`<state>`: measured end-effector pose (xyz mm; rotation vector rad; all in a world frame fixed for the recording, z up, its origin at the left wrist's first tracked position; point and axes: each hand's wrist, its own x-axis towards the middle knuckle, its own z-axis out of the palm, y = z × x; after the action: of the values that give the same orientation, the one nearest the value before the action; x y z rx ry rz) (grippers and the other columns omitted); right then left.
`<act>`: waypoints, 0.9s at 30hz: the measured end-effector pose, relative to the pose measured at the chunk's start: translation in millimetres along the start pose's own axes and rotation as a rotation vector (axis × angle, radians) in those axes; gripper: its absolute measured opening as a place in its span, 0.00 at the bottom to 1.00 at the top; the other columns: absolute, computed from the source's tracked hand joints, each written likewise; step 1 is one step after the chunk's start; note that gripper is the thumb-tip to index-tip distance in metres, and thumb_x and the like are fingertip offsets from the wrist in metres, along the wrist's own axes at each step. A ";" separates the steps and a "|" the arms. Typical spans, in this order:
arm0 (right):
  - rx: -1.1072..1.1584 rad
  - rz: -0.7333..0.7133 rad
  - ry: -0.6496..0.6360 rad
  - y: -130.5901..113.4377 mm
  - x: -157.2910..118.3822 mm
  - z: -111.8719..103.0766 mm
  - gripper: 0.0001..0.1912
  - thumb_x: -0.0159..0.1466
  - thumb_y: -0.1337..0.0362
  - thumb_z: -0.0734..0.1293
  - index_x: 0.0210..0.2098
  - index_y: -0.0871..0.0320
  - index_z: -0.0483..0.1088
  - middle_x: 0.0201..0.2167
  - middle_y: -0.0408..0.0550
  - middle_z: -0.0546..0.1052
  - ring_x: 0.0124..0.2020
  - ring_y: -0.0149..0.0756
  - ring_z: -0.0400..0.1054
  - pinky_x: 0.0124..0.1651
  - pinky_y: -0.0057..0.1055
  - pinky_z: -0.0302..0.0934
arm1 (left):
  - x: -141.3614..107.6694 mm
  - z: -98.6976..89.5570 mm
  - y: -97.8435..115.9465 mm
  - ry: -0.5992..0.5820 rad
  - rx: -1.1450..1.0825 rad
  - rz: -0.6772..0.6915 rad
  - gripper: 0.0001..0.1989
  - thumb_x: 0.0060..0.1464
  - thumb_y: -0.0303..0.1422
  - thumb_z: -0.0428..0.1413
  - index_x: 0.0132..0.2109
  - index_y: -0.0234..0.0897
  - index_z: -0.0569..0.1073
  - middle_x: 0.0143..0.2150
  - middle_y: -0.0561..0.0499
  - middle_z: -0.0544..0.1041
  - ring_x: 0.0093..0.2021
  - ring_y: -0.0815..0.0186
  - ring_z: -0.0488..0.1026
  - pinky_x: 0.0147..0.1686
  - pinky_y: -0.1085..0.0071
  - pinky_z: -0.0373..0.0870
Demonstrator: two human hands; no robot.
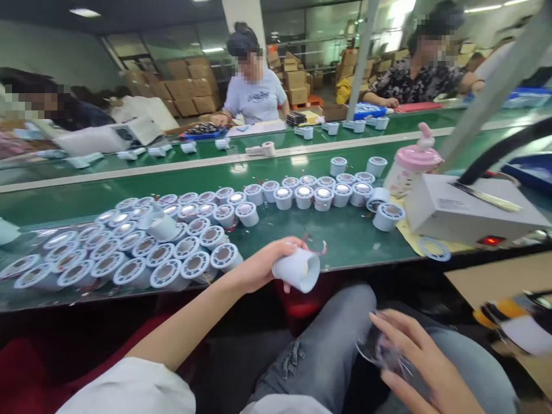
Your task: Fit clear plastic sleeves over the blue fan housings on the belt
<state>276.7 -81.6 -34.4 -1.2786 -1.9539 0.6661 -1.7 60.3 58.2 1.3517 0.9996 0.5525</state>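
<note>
In front of the bench edge, my left hand [264,263] is closed around a white cylindrical housing [297,269], its hollow end turned to the right. Thin red and white wires stick up behind that piece. Lower right, over my lap, my right hand [425,359] curls its fingers round a clear round plastic part [379,348]; motion blurs both, so its exact kind does not show. Many similar white housings [167,273] stand in rows on the green bench, mostly with their slotted rings upward. One housing [164,226] lies on top of the others.
A grey box with a red lit switch [468,210] stands at the right, beside a pink-lidded cup [411,167]. Near it lies a loose white ring [434,249]. A slanted metal post [495,75] rises there. Across the green conveyor [207,167], several co-workers sit.
</note>
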 end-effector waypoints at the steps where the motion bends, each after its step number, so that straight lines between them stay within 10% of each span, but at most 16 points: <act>1: -0.133 -0.054 0.030 -8.9 8.3 -2.6 0.25 0.65 0.61 0.64 0.61 0.44 0.64 0.56 0.54 0.69 0.53 0.48 0.70 0.48 0.38 0.72 | 6.6 12.4 -7.0 -0.151 -0.093 -0.093 0.24 0.53 0.52 0.48 0.43 0.35 0.68 0.36 0.49 0.71 0.24 0.70 0.67 0.15 0.78 0.62; 4: -0.419 -0.088 0.094 -26.1 29.0 -7.6 0.26 0.64 0.64 0.64 0.62 0.47 0.63 0.59 0.59 0.64 0.53 0.54 0.67 0.45 0.47 0.71 | 24.6 44.7 -23.1 -0.512 -0.059 -0.272 0.25 0.53 0.54 0.50 0.40 0.34 0.71 0.33 0.50 0.72 0.20 0.74 0.63 0.14 0.79 0.58; 7: -0.529 0.022 0.025 -30.2 37.0 -10.9 0.24 0.62 0.68 0.65 0.57 0.51 0.68 0.60 0.61 0.62 0.52 0.57 0.65 0.42 0.50 0.71 | 32.8 64.8 -23.0 -0.669 0.209 -0.168 0.18 0.56 0.46 0.52 0.40 0.35 0.74 0.34 0.51 0.73 0.26 0.72 0.66 0.22 0.77 0.64; 11: -0.293 0.178 -0.124 -26.3 30.4 -15.9 0.11 0.58 0.71 0.67 0.40 0.54 0.73 0.59 0.55 0.65 0.53 0.52 0.65 0.44 0.45 0.70 | 29.6 76.1 -13.9 -0.446 0.521 0.229 0.10 0.58 0.37 0.54 0.41 0.38 0.76 0.41 0.50 0.73 0.41 0.66 0.70 0.44 0.70 0.66; 16: 0.150 0.353 -0.059 -25.4 24.8 -22.2 0.08 0.65 0.61 0.65 0.29 0.55 0.71 0.51 0.50 0.70 0.51 0.43 0.68 0.50 0.38 0.65 | 26.1 82.0 -29.2 -0.263 0.472 0.330 0.26 0.42 0.42 0.67 0.49 0.40 0.74 0.43 0.49 0.71 0.41 0.63 0.69 0.41 0.68 0.67; 22: 0.481 0.545 0.069 -20.1 26.4 -26.7 0.18 0.60 0.56 0.70 0.19 0.57 0.68 0.44 0.52 0.75 0.48 0.46 0.69 0.41 0.34 0.68 | 29.1 84.0 -53.2 -0.297 0.392 0.446 0.33 0.35 0.41 0.71 0.52 0.43 0.76 0.50 0.44 0.68 0.52 0.56 0.67 0.52 0.60 0.67; 27: 0.762 0.646 0.188 -16.5 25.5 -29.4 0.20 0.57 0.53 0.73 0.17 0.58 0.69 0.44 0.52 0.78 0.47 0.47 0.72 0.39 0.37 0.71 | 24.1 88.4 -51.7 -0.437 0.136 0.243 0.34 0.44 0.35 0.67 0.59 0.42 0.68 0.55 0.43 0.72 0.53 0.55 0.71 0.50 0.61 0.71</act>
<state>283.4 -63.1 3.0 -1.3699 -0.9318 1.3782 73.7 23.1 -5.0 1.6406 0.5273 0.3482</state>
